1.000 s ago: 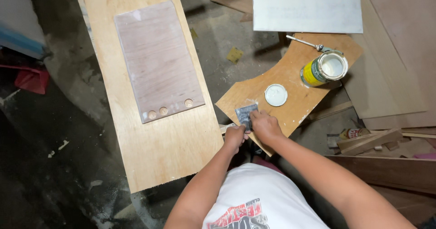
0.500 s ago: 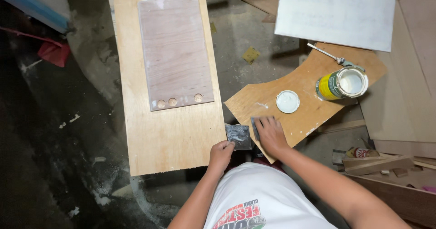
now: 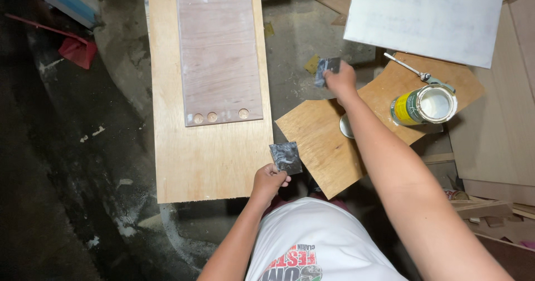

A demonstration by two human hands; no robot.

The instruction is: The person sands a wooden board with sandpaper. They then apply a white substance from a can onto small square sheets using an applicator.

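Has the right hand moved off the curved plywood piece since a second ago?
Yes. The right hand went from the near edge of the curved plywood piece out past its far edge, toward the white panel, carrying a small dark scraper.

One head-worn view looks steeply down from just above, right hand (image 3: 341, 81) stretched farthest ahead, left hand (image 3: 267, 182) close underneath.

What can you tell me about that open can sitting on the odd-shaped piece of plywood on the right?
The open can is a round metal tin with a yellow and dark green label around its side. Its lid is off, and the inside looks coated with white or pale grey paste or paint. It stands upright near the far right end of the curved plywood offcut, seen tilted from above. A slim metal tool lies just behind it, reaching its rim. Neither hand touches it.
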